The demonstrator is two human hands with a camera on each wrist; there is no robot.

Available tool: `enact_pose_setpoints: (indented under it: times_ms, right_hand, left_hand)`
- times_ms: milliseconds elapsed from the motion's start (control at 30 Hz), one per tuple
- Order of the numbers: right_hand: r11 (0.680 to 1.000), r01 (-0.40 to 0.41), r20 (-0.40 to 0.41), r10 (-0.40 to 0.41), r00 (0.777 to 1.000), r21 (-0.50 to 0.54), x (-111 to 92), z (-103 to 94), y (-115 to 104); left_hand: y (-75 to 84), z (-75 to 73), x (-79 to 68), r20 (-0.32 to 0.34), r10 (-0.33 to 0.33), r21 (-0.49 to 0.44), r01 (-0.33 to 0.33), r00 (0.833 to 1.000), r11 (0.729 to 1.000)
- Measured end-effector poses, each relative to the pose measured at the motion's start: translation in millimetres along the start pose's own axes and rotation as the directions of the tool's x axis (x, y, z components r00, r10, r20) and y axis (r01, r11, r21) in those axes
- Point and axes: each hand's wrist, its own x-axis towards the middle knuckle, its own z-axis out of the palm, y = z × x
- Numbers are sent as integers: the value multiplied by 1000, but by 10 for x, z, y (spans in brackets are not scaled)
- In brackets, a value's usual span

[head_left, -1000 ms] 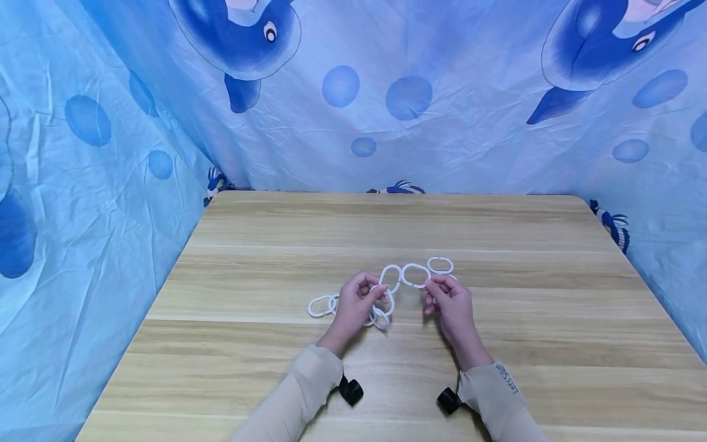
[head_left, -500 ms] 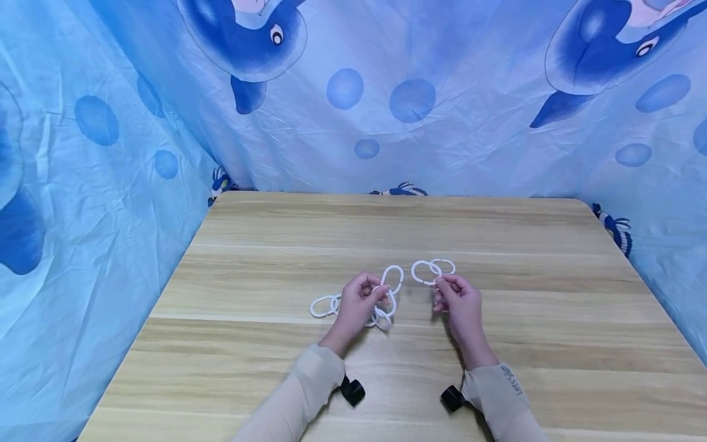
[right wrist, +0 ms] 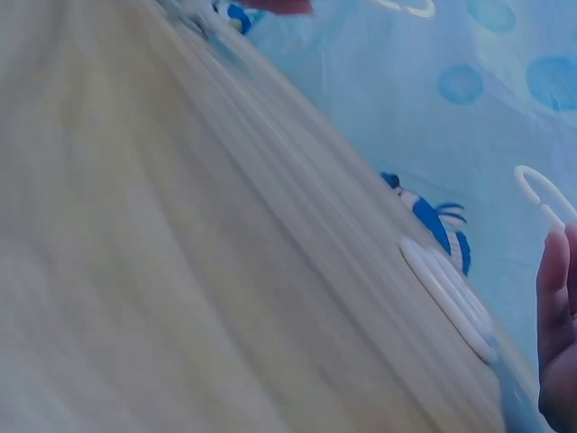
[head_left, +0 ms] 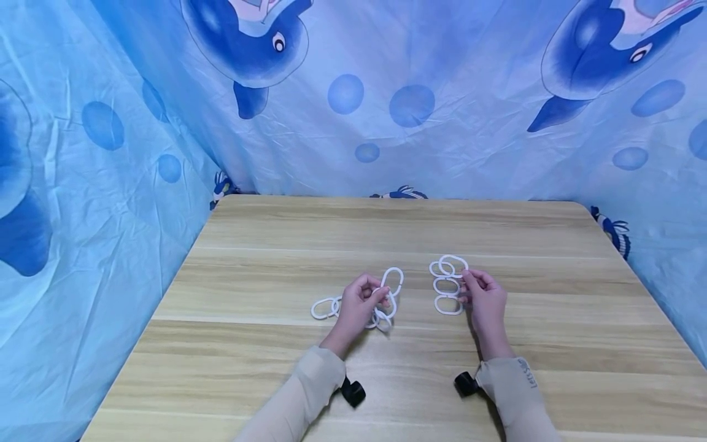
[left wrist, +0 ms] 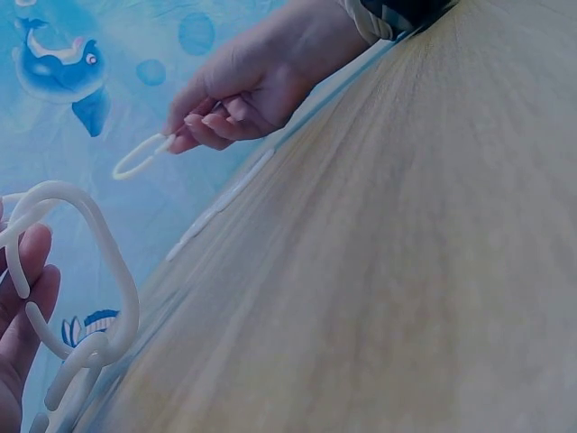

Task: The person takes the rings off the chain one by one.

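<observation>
Two hands are seen near the middle of the head view, and something white is pinched by each. One white ring (head_left: 454,256) is pinched by the thumb and fingers of the right hand (head_left: 486,302), and it is held up past the fingertips, just right of the middle. Three loose rings (head_left: 434,287) are laid in a row just left of that hand; the top one is crossed by the pinched ring. One white chain (head_left: 395,304) is pinched by the left hand (head_left: 356,307), near the middle of the frame. One link is poked up past the fingertips, and two links are seen left of the hand. How many links there are in all cannot be told, as some are hidden.

Both arms are covered by two pale sleeves (head_left: 312,374), and one black block (head_left: 353,393) is worn at each wrist. One wooden table (head_left: 276,245) is spread across the lower part. Behind it, blue cloth (head_left: 475,166) is hung. Two big whales (head_left: 248,55) are printed on it, upper left and upper right, with three round dots (head_left: 412,105) between.
</observation>
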Motion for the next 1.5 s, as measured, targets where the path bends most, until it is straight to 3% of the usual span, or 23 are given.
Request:
enact_pose_setpoints:
  times_ms: [200,600,933,1267,1500]
  right_hand:
    - [1000,-4,-45,5,999,15,86,-102,-44]
    - [995,-98,-67,97,993,-6,230,-224,-111]
    - [987,-97,-80,88,993,-125,300,-247,-115]
    - [982,-99,-91,85,992,-162,322,-233,-106]
    - [955,-110,-79,91,993,-276,317,-223,-123]
  left_hand:
    - [-26,-1,-2,2,4,-2,-4,1000,1000]
    - [-31,-10,8,7,-14,-17,14,1000,1000]
    - [-24,-6,7,4,-10,-20,10,1000,1000]
    - [-27,-2,9,4,3,-24,-3,1000,1000]
    - [-47,1,11,7,13,-25,-13,1000,1000]
